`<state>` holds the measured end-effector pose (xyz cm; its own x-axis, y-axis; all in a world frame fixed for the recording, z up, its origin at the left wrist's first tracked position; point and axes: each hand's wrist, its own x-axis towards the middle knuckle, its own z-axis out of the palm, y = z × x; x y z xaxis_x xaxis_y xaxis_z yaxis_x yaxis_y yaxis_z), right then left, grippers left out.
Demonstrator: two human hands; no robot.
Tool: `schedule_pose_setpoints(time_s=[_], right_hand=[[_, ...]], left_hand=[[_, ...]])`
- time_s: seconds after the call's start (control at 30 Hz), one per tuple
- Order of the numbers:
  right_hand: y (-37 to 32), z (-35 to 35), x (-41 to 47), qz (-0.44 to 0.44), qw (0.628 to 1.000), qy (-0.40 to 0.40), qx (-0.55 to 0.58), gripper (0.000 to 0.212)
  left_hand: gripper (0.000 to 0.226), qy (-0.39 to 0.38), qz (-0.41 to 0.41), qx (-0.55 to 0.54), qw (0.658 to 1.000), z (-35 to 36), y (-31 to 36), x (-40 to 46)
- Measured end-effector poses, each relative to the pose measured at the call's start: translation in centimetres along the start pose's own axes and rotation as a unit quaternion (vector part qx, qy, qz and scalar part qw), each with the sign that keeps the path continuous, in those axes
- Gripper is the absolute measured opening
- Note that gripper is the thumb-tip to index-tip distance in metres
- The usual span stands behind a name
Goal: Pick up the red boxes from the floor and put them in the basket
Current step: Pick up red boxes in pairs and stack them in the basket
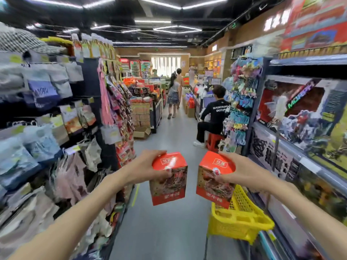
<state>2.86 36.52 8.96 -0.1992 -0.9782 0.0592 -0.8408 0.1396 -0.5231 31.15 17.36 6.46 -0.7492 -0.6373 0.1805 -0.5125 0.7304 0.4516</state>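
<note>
Red boxes – L grip [145, 168] one [169, 178], R grip [242, 173] other [216, 178], above basket [242, 220].

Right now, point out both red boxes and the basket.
left red box [170, 182], head view, on its front face.
right red box [210, 184], head view, on its front face.
basket [242, 220], head view, on its yellow rim.

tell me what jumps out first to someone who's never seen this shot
Two red boxes held up mid-aisle stand out first: the left hand grips the left red box from its top, and the right hand grips the right red box. Just below the right one sits a bright yellow basket, low on the right beside the shelving. Further down the aisle, a person in black sits on a red stool.
</note>
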Motion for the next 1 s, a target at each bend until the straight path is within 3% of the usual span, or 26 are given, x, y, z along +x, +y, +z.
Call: schedule_pose_setpoints(time_s=[0.07,0.23,0.33,0.53,0.63,0.77,1.0], right_hand=[[0.5,0.1,4.9,-0.007,1.000,-0.007,0.002,0.079],[3.0,0.7,17.9,0.004,1.000,-0.005,-0.009,0.093],[4.1,0.5,25.3,0.018,1.000,0.010,-0.005,0.087],[8.1,-1.7,37.7,0.071,0.997,0.040,0.002,0.092],[11.3,-2.9,42.5,0.108,0.992,0.063,0.005,0.097],[15.8,-4.3,47.7,0.155,0.983,0.095,0.001,0.084],[26.6,-6.8,53.1,0.246,0.957,0.155,-0.016,0.089]], left_hand=[[0.098,0.002,-0.004,0.006,1.000,-0.3,-2.5,4.0],[0.094,-0.007,0.014,-0.008,1.000,-1.0,-9.1,15.3],[0.085,-0.013,0.038,0.000,0.999,-1.6,-12.8,22.8],[0.094,-0.046,0.078,0.014,0.996,-2.2,-19.4,39.1],[0.089,-0.064,0.120,0.003,0.991,-1.3,-20.3,46.9],[0.084,-0.106,0.161,-0.026,0.981,2.0,-21.2,57.4],[0.091,-0.166,0.278,0.001,0.946,11.2,-18.5,75.4]])
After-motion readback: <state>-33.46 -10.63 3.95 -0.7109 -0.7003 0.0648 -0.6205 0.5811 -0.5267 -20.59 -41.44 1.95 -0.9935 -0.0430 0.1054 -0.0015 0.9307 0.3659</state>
